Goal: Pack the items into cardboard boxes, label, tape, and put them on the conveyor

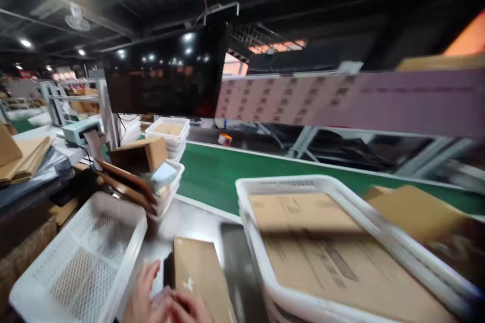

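Observation:
At the bottom edge, my left hand (146,290) and my right hand (189,307) are close together, blurred by motion. One left digit points up, and the other fingers bend toward the right hand. The right fingers are curled in against the left ones. What is pinched between them is too small and smeared to name. Just beyond the right hand lies a brown cardboard box (200,267) with a small white mark. A dark strip (169,268) runs along its left side.
A white perforated basket (127,257) stands left; a larger white basket (242,189) holding flat cardboard stands right. Behind runs a green conveyor belt (212,171) with an orange tape roll (225,139) beyond. An open carton (157,154), stacked baskets (184,131) and a label printer (81,131) stand left.

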Demonstrator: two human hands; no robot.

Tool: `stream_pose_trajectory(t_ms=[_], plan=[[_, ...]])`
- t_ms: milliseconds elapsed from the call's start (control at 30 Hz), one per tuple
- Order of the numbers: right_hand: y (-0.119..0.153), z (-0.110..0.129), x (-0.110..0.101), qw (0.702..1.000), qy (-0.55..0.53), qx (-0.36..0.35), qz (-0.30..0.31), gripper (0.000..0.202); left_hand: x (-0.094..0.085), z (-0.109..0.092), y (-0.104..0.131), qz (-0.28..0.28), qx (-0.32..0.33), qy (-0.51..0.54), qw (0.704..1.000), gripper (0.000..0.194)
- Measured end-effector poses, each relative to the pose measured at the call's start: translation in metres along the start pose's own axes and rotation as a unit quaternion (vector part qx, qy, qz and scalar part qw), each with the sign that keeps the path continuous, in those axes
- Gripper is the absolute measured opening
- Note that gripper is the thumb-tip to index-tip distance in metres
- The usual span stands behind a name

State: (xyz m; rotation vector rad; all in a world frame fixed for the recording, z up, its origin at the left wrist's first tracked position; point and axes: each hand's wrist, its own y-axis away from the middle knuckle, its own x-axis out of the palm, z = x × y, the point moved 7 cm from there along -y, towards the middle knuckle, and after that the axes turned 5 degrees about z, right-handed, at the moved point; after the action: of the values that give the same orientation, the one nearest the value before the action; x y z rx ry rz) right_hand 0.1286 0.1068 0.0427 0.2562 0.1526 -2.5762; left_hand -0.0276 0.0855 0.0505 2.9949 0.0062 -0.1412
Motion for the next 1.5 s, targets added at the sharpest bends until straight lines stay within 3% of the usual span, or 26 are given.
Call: stream_pose_trajectory(t_ms=[67,167,267,467,733,1000,1200,1367,1500], plan=[[0.011,0.018,-0.003,0.998,0.045,-0.032,-0.021,0.028,0.006,-0.009,0.006,-0.001,0.019,-0.032,0.999,0.059],[0.024,0.046,-0.013,0.985,0.116,-0.1,-0.078,0.022,0.018,-0.016,0.012,0.04,0.009,-0.03,0.999,0.052],[0.033,0.057,-0.021,0.975,0.146,-0.134,-0.101,0.015,0.026,-0.014,0.014,0.078,-0.008,-0.018,0.997,0.051],[0.044,0.058,-0.027,0.963,0.167,-0.178,-0.113,0.016,0.032,-0.004,0.013,0.084,-0.049,0.029,0.995,0.057],[0.049,0.066,-0.029,0.944,0.22,-0.223,-0.107,0.024,0.036,-0.011,0.017,0.094,-0.047,-0.011,0.994,0.047],[0.053,0.068,-0.032,0.872,0.394,-0.268,-0.115,0.029,0.05,-0.007,0.013,0.123,-0.054,-0.032,0.99,0.042],[0.053,0.063,-0.037,0.867,0.405,-0.269,-0.107,0.029,0.057,0.002,0.012,0.113,-0.075,-0.011,0.991,0.047],[0.054,0.061,-0.037,0.86,0.414,-0.281,-0.105,0.026,0.059,0.017,0.013,0.099,-0.126,0.033,0.987,0.064],[0.054,0.059,-0.037,0.867,0.403,-0.276,-0.101,0.024,0.061,0.014,0.016,0.122,-0.166,0.067,0.976,0.07]])
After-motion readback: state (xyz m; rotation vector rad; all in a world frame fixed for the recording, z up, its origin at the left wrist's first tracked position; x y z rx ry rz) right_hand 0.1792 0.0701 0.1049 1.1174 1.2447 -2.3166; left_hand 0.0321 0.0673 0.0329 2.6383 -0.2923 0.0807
